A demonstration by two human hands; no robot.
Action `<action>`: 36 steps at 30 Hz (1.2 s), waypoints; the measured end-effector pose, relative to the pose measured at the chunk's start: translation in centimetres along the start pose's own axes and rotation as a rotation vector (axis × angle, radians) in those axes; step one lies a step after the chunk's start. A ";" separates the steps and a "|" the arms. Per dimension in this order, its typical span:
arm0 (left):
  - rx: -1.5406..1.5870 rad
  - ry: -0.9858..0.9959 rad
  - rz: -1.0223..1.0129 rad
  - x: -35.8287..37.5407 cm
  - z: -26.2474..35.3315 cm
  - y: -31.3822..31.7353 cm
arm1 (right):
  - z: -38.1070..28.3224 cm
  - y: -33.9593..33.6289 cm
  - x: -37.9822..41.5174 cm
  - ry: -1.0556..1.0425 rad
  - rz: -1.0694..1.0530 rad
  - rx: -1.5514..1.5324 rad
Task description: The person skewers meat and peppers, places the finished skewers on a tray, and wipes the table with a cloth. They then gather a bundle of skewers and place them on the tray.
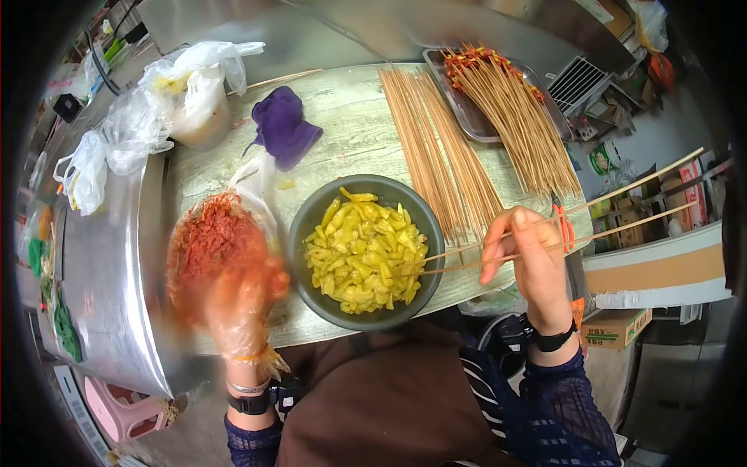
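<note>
My left hand [243, 300], in a clear plastic glove, is over the near right part of a pile of red shredded meat [210, 245]; its fingers are smeared by motion. My right hand [531, 253] is bare and pinches two long thin wooden sticks [622, 226]. Their left ends reach over the right rim of a dark round bowl [299, 268] between my hands. Yellow-green pickled peppers [362, 257] fill the bowl. Loose wooden skewers [440, 148] lie in a long row beyond my right hand.
At the back right, a tray [478, 134] holds skewers with red and yellow pieces at their far ends. Orange-handled scissors [566, 227] lie at the right edge. A purple cloth [285, 124] and a bag-covered tub [201, 121] are at the back left.
</note>
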State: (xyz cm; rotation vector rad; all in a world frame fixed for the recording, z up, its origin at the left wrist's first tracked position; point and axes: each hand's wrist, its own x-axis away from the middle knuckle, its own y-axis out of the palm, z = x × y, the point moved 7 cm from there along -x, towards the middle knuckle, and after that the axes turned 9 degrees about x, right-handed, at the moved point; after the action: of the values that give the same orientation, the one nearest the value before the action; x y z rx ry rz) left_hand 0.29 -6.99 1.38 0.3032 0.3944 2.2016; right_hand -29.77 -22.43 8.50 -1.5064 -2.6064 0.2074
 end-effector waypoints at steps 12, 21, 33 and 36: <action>0.125 -0.143 -0.209 0.3 -1.2 2.7 | -2.3 1.9 0.2 -0.225 0.079 -0.112; 0.039 -0.167 -0.183 1.3 -1.0 4.2 | -6.0 8.4 1.2 -0.775 -0.244 0.269; 0.017 -0.098 -0.109 0.7 -1.5 2.8 | -4.9 7.7 0.6 -0.640 -0.126 0.140; 0.030 -0.108 -0.108 0.6 -1.3 2.5 | -3.7 6.5 -0.4 -0.436 -0.044 -0.085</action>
State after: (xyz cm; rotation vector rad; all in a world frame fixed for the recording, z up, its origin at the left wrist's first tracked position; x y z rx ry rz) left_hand -2.34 -8.21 1.20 0.4063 0.3764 2.0656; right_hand -23.42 -19.32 10.97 -1.5781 -3.0124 0.4759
